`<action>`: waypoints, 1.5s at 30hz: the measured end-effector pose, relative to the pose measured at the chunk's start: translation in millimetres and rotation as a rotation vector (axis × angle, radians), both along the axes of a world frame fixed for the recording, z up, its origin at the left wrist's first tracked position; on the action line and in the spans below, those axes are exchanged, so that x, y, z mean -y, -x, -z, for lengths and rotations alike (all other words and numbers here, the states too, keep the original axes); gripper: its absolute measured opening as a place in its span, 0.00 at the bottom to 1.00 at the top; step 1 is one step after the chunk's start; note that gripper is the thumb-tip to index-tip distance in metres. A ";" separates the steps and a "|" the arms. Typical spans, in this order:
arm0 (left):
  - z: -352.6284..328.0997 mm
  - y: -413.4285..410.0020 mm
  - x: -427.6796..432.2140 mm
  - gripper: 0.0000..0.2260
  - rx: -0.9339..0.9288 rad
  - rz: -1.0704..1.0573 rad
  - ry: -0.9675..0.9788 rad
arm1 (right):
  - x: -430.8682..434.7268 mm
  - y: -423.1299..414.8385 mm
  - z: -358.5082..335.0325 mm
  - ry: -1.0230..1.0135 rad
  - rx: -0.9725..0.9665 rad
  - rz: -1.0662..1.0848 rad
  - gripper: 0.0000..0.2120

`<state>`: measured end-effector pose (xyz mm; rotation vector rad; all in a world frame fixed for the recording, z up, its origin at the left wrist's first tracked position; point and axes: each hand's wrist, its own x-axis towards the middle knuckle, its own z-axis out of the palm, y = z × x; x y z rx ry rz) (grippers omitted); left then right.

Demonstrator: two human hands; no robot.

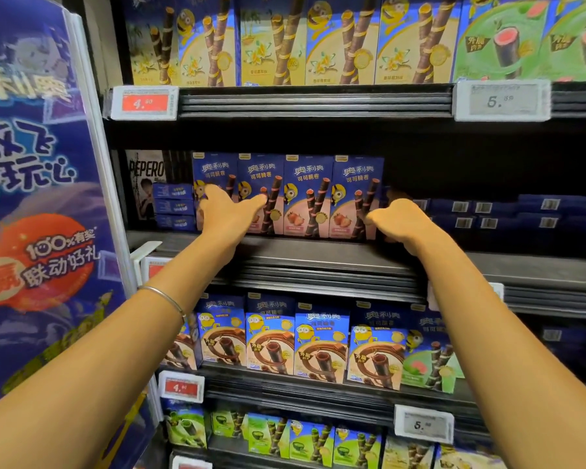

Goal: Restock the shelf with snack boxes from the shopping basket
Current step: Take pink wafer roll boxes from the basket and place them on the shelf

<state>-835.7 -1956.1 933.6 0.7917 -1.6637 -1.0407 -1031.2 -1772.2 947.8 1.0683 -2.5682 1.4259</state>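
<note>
Several blue-and-pink snack boxes [307,194] stand upright in a row on the middle shelf [318,252]. My left hand [229,211] lies flat against the fronts of the two leftmost boxes, fingers spread. My right hand [398,216] is at the right end of the row, fingers curled round the side of the rightmost box [356,194], thumb on its front. The shopping basket is not in view.
Flat dark-blue boxes [508,214] are stacked to the right of the row, and more [174,206] sit left beside a Pepero box [146,177]. Full shelves above and below carry price tags [144,102]. A blue promotional panel [38,198] stands at the left.
</note>
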 end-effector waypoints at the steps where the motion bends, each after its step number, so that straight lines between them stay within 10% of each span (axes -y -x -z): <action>1: -0.1 0.6 -6.6 0.38 -0.035 0.037 -0.009 | -4.5 -1.3 -1.5 0.007 -0.029 0.000 0.09; 10: 7.7 -6.3 -112.3 0.34 -0.282 0.154 -0.028 | -73.7 -35.0 6.2 0.381 -0.029 -0.179 0.26; 18: 107.9 -57.2 -224.2 0.29 -0.426 0.318 -0.086 | -225.3 -105.6 100.6 0.713 0.268 -0.253 0.16; 31: 438.2 -100.1 -428.1 0.07 0.261 0.419 -0.768 | -466.9 -134.4 407.1 0.056 0.814 0.285 0.03; 45: 683.1 -16.7 -615.6 0.17 0.545 0.337 -1.259 | -627.5 -57.8 763.5 -0.364 0.886 0.461 0.05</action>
